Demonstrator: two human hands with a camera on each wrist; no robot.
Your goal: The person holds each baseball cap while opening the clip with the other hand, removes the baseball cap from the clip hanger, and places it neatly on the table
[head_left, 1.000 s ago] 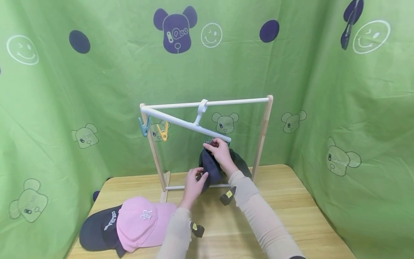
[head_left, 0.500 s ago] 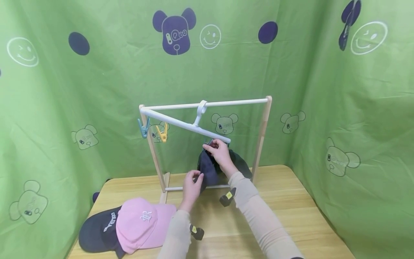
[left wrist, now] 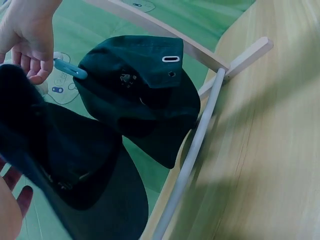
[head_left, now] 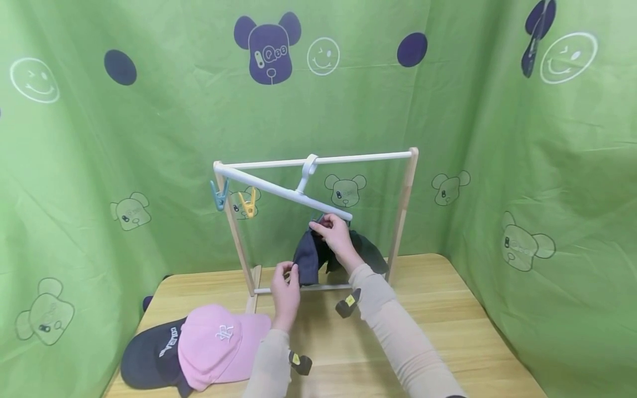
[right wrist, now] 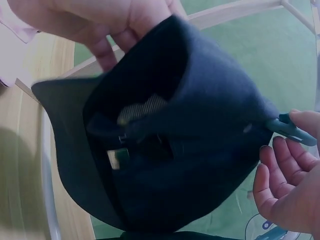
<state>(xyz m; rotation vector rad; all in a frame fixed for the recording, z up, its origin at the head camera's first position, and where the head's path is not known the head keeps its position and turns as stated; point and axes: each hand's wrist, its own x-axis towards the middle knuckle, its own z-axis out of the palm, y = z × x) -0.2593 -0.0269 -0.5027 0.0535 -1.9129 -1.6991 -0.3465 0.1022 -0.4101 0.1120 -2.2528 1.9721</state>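
Note:
A dark navy baseball cap (head_left: 306, 260) hangs below the low right end of a tilted white hanger (head_left: 278, 190). My left hand (head_left: 286, 293) pinches the cap's edge at its left side. At the cap's crown, my right hand (head_left: 335, 237) pinches a teal clothespin (right wrist: 290, 131) that is clamped on the fabric. The right wrist view looks into the cap's hollow, where a pale label shows. Just behind it hangs a second dark cap (left wrist: 150, 85), with a teal clip at its crown in the left wrist view.
The hanger hooks over the top bar of a wooden rack (head_left: 405, 193). A blue clothespin (head_left: 219, 194) and a yellow clothespin (head_left: 247, 202) hang from its high left end. On the table (head_left: 438, 309), a pink cap (head_left: 214, 345) overlaps a dark cap (head_left: 149, 354) at front left.
My left hand has moved left and slightly down, drawing the navy cap's edge out leftward. My right hand stays at the clothespin, and the hanger has shifted slightly left.

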